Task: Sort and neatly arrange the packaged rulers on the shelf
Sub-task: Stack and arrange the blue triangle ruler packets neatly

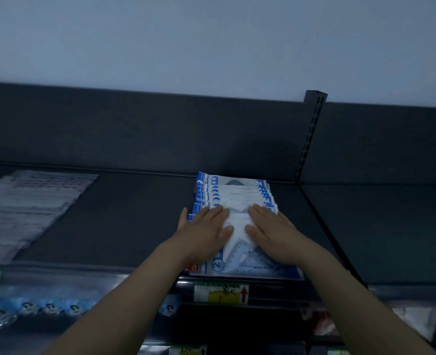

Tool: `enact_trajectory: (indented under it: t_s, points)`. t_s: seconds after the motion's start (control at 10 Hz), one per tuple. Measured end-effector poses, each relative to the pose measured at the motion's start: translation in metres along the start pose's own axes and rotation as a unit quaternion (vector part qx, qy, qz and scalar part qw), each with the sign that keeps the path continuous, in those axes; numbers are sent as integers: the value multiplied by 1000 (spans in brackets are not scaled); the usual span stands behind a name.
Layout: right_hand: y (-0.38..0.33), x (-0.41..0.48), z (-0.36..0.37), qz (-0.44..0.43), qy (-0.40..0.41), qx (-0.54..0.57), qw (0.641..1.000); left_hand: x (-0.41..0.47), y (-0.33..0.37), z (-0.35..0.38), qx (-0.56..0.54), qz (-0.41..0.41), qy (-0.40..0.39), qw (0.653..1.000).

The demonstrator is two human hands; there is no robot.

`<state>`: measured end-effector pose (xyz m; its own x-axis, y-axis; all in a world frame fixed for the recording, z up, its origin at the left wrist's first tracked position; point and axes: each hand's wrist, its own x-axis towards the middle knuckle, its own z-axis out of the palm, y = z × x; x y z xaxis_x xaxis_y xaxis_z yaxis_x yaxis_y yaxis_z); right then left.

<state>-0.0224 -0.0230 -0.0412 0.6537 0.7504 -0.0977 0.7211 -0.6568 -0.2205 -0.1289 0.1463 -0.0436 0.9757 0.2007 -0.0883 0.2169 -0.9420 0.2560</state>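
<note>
Two hands: the left hand [206,234] and right hand [273,234] both lie flat, palms down and fingers straight. They press on the same pile side by side, with a small gap between the thumbs. Nothing is gripped.
Nearest bit: the price tag [220,293] on the front lip of the shelf [135,221] sits right below the pile.
Front pack: the front pack [263,267] lies flat at the shelf's front edge. A clear set square [247,252] shows through it, and there's a blue "2" printed at its left corner.
Where the rulers are: the packaged rulers [237,196] sit on the shelf directly under and ahead of the hands. They're right of middle, on the side of the upright post [311,134].
Long axis: the row runs front to back, straight away from the person. The packs overlap like shingles, each farther one peeking out behind the last.
Pointing: blue print runs down both the left and right sides, so the packs look turned the same way. The left edges look a bit staggered though.
Nearer hand: basically a tie. The left hand covers the left half, with its little finger out along the left edge, and the right hand covers the right half.
Next move, my guess: squaring the sides or nudging the row back, so it all hangs on that front-to-back line.
Farther off: a paler pile [27,208] lies well apart to the left, with the dark back panel [160,129] behind everything.
</note>
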Motion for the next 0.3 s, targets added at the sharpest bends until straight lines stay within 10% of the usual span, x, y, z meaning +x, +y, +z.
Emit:
enact_trajectory:
  t_s: [0.3]
  points:
    - [-26, -16, -3, -6, 110, -24, 994, -22, -7, -4, -105, -30, 220, 969]
